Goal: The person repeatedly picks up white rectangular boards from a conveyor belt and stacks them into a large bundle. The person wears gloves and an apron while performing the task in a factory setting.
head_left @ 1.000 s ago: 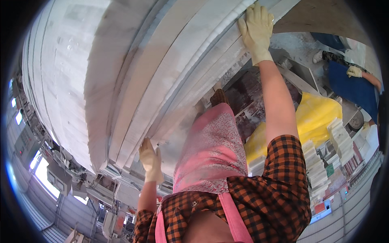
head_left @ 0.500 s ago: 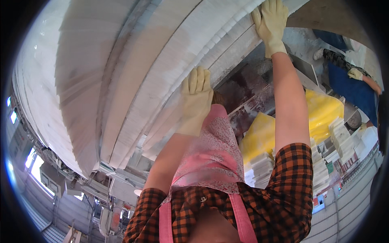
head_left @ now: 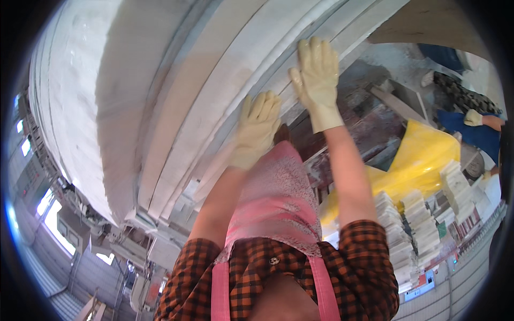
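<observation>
A long, pale grey-white piece with stepped, ridged bands (head_left: 214, 69) runs from the lower left to the top of the view. My left hand (head_left: 255, 130), in a cream rubber glove, lies against its near edge with the fingers stretched out. To the right and farther up, my right hand (head_left: 317, 80) in a matching glove rests flat on the outer bands, fingers extended and thumb apart. Neither hand grips anything. Whether the palms press down is hidden beneath the gloves.
A yellow sheet (head_left: 423, 160) lies right of my right arm, near stacks of white blocks (head_left: 388, 216). Dark red boards (head_left: 369, 128) sit below the piece. At the far right another person's gloved hand (head_left: 473, 118) shows beside blue cloth (head_left: 471, 134).
My right hand has drawn back along the edge, down and left, closer to my left hand. The left hand stays in nearly the same place. The view has shifted slightly.
</observation>
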A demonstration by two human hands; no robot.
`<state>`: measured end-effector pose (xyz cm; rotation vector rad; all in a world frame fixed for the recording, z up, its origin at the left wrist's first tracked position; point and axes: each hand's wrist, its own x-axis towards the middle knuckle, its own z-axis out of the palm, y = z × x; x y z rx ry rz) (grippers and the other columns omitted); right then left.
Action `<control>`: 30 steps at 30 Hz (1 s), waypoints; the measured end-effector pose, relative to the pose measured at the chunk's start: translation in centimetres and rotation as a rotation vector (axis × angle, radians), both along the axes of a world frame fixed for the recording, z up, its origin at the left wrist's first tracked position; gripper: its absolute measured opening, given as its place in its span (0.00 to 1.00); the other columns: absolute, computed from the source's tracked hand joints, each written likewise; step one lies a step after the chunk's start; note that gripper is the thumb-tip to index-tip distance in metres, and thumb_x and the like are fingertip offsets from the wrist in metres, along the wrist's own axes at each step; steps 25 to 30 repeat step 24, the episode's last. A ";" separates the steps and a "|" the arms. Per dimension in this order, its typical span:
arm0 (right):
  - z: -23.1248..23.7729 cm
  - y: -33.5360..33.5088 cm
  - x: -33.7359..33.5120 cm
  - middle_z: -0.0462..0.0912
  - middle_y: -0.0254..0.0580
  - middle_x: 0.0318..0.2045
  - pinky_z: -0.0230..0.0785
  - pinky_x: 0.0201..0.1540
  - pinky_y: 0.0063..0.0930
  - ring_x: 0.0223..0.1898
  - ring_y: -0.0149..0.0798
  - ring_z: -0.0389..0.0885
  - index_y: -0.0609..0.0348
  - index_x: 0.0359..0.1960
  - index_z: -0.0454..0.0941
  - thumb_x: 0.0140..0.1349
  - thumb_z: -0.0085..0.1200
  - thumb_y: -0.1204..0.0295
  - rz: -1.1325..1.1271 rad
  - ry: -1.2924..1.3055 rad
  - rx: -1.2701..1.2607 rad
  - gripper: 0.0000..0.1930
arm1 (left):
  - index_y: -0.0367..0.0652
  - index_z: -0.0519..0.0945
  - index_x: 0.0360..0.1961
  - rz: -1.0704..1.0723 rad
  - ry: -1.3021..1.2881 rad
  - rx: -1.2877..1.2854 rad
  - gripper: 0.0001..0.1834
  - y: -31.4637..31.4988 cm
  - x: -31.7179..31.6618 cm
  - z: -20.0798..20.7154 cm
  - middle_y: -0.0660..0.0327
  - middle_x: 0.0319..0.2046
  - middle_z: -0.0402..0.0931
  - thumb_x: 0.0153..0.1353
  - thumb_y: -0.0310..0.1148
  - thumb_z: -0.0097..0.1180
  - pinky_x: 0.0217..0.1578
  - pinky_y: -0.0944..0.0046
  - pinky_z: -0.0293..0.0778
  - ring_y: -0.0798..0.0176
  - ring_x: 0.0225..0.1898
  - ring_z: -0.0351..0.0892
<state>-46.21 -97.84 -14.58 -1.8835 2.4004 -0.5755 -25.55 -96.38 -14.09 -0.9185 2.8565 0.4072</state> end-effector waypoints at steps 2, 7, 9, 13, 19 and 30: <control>-1.2 0.9 -0.8 0.69 0.48 0.61 0.59 0.67 0.49 0.62 0.54 0.67 0.57 0.63 0.69 0.56 0.61 0.59 0.034 -0.078 0.048 0.33 | 0.40 0.69 0.70 0.001 0.000 -0.005 0.36 0.9 0.4 0.0 0.51 0.70 0.66 0.65 0.45 0.59 0.74 0.41 0.51 0.48 0.73 0.60; -1.8 0.7 -0.7 0.71 0.52 0.57 0.61 0.60 0.49 0.56 0.55 0.68 0.61 0.63 0.69 0.60 0.58 0.60 0.091 0.036 -0.128 0.31 | 0.40 0.69 0.71 0.193 0.163 0.283 0.33 2.4 6.8 2.2 0.45 0.73 0.62 0.68 0.41 0.56 0.74 0.42 0.52 0.42 0.75 0.57; -2.8 1.3 -0.7 0.71 0.52 0.57 0.60 0.61 0.48 0.57 0.55 0.68 0.60 0.63 0.69 0.60 0.58 0.59 0.135 0.118 -0.172 0.31 | 0.40 0.73 0.69 0.326 0.196 0.408 0.28 4.5 13.2 4.8 0.42 0.71 0.64 0.69 0.38 0.54 0.74 0.44 0.54 0.40 0.74 0.60; -5.1 2.2 -0.5 0.67 0.61 0.68 0.50 0.76 0.52 0.72 0.62 0.61 0.64 0.67 0.69 0.68 0.51 0.59 0.039 0.158 -0.098 0.29 | 0.34 0.81 0.57 0.549 0.231 0.514 0.18 8.5 24.3 8.9 0.43 0.61 0.77 0.67 0.25 0.51 0.68 0.50 0.64 0.43 0.67 0.73; -2.8 3.9 3.0 0.67 0.61 0.71 0.50 0.76 0.48 0.74 0.58 0.60 0.63 0.69 0.68 0.70 0.47 0.61 -0.168 0.507 -0.068 0.28 | 0.31 0.85 0.49 0.684 0.397 0.453 0.14 13.6 35.2 6.6 0.46 0.49 0.86 0.66 0.23 0.53 0.58 0.56 0.75 0.48 0.54 0.85; -1.3 8.2 15.9 0.63 0.59 0.74 0.45 0.78 0.46 0.76 0.60 0.55 0.58 0.74 0.64 0.64 0.56 0.52 -0.061 0.104 -0.436 0.39 | 0.40 0.87 0.49 0.794 0.334 0.473 0.13 15.0 42.1 3.8 0.43 0.51 0.85 0.66 0.31 0.59 0.59 0.52 0.75 0.45 0.56 0.84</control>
